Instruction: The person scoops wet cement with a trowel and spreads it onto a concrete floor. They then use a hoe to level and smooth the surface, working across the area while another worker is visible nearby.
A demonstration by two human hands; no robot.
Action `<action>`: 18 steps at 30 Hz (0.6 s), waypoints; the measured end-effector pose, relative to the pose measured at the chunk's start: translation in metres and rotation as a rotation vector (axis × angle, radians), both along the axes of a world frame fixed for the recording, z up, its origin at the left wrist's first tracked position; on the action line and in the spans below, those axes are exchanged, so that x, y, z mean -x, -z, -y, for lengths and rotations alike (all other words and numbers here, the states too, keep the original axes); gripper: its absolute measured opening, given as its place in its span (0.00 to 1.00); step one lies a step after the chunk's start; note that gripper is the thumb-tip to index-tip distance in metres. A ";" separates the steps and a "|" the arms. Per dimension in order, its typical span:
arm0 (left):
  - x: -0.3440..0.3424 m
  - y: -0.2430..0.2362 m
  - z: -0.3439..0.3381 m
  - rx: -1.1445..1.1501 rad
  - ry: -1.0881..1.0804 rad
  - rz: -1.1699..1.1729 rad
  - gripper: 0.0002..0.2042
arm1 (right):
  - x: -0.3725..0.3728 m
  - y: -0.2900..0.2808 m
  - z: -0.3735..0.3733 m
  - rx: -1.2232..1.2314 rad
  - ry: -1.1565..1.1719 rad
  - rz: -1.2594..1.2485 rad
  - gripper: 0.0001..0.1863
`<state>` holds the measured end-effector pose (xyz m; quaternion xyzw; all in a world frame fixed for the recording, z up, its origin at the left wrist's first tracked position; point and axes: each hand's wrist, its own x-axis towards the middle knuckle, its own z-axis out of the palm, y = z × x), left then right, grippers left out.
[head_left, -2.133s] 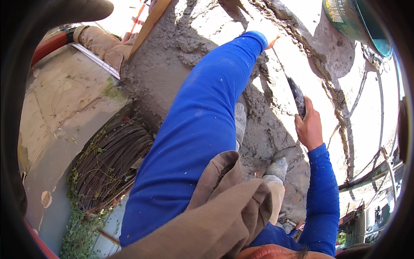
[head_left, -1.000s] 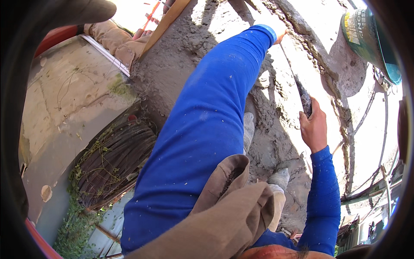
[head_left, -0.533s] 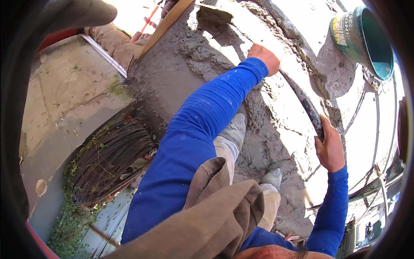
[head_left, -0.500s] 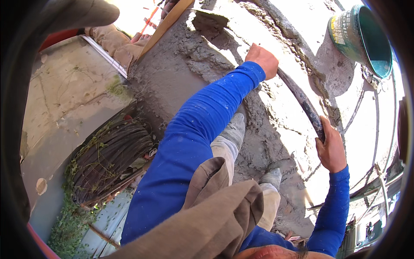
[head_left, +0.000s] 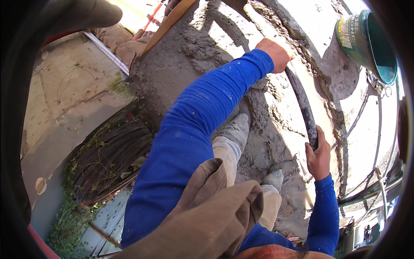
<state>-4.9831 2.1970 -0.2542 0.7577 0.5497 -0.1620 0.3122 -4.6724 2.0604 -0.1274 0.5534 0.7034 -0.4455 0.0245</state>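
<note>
Both my hands grip a long, dark, mottled tool handle (head_left: 302, 96), which bows in the picture. My left hand (head_left: 274, 52) is closed around it farther forward, with the arm stretched across the middle. Nearer to me on the right, my right hand (head_left: 319, 158) wraps round the handle's near end. Beyond my left hand the tool runs toward the top edge; its working end cannot be made out clearly. Beneath and around it lies wet grey mortar (head_left: 198, 52), heaped and ridged, partly in bright sun.
A green bucket (head_left: 354, 39) lies tilted at the upper right. My mortar-smeared feet (head_left: 236, 129) stand in the grey mix. At left are a concrete slab (head_left: 64, 93), a dark coiled bundle (head_left: 113, 157) and white pipes (head_left: 105, 52). A wooden board (head_left: 168, 26) edges the mortar.
My left hand has moved slightly right and forward. The right hand has come down and left with the handle, which now stands steeper. The dark shape at the top has shifted.
</note>
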 end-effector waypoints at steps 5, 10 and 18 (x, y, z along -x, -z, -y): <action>0.051 0.039 -0.066 -0.315 -0.079 0.042 0.21 | 0.069 0.032 -0.049 -0.221 -0.021 0.055 0.30; 0.083 0.061 -0.094 -0.362 -0.119 -0.057 0.23 | 0.103 0.049 -0.095 -0.333 -0.118 0.070 0.32; 0.077 0.057 -0.078 -0.254 -0.144 -0.047 0.24 | 0.111 0.020 -0.105 -0.065 -0.145 0.139 0.32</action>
